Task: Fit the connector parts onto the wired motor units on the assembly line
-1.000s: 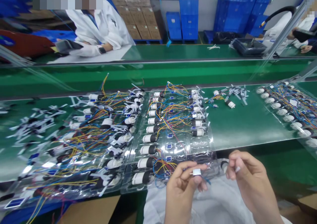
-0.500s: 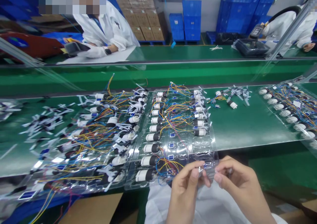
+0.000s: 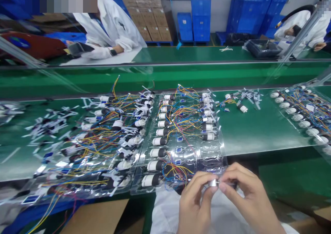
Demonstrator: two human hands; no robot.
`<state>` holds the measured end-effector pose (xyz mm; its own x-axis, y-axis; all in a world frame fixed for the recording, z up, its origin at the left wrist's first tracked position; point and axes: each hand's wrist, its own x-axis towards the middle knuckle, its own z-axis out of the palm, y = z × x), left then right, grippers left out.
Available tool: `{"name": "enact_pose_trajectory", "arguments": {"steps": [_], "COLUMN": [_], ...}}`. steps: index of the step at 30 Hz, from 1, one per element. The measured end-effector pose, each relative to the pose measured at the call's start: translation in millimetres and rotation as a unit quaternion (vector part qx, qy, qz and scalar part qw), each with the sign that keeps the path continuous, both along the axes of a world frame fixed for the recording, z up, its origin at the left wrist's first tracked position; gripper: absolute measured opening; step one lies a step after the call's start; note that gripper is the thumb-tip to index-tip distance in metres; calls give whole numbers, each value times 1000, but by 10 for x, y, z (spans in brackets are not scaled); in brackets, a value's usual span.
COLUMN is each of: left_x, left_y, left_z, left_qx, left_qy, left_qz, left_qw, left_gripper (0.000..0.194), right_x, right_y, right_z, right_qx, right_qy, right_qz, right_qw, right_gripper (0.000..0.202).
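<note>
My left hand (image 3: 197, 199) pinches a small silvery cylindrical part (image 3: 212, 182) between thumb and fingers, just past the near edge of a clear plastic tray (image 3: 210, 151). Close against its right end, my right hand (image 3: 244, 189) has thumb and forefinger pressed together at a thin tip; what it grips is mostly hidden by the fingers. In the tray lie white-and-black cylindrical motors (image 3: 151, 180) in two columns, with yellow, blue and red wires (image 3: 178, 170) between them. White strips hang on the right-column motors (image 3: 208, 127).
A second tray of wired motors (image 3: 117, 125) adjoins on the left, beside a pile of white strips (image 3: 49, 125). More strips (image 3: 249, 96) and a loose motor (image 3: 242, 108) lie right. Another tray (image 3: 305, 115) stands far right. Across the green bench (image 3: 168, 56), two people in white work.
My hands have come together; the right fingertips now meet the end of the silvery part, which has turned more into view. The trays have not moved.
</note>
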<state>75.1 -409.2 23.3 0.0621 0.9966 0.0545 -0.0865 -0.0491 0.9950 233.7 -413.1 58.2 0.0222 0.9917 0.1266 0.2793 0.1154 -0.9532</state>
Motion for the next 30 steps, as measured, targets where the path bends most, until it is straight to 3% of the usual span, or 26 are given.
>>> {"name": "enact_pose_trajectory", "arguments": {"steps": [10,20,26,30], "left_x": [-69,-12,-37,-55], "left_y": [28,134,173,162], "left_z": [-57,-1,28,-25], "left_qx": [127,310,329,314], "left_qy": [115,193,266,273], "left_qz": [-7,6,-30,-28], "left_qw": [985,931,906,909], "left_gripper": [27,40,40,37], "right_x": [19,-9,-75,-90], "right_y": [-14,-89,-143,-122], "right_z": [32,-132,-274,-298], "right_qx": [38,95,111,101], "right_qy": [-24,-79,-139,-132], "right_qz": [1,-17,-40,-33], "right_qw": [999,992,983,986], "right_gripper": [8,16,23,22]}}
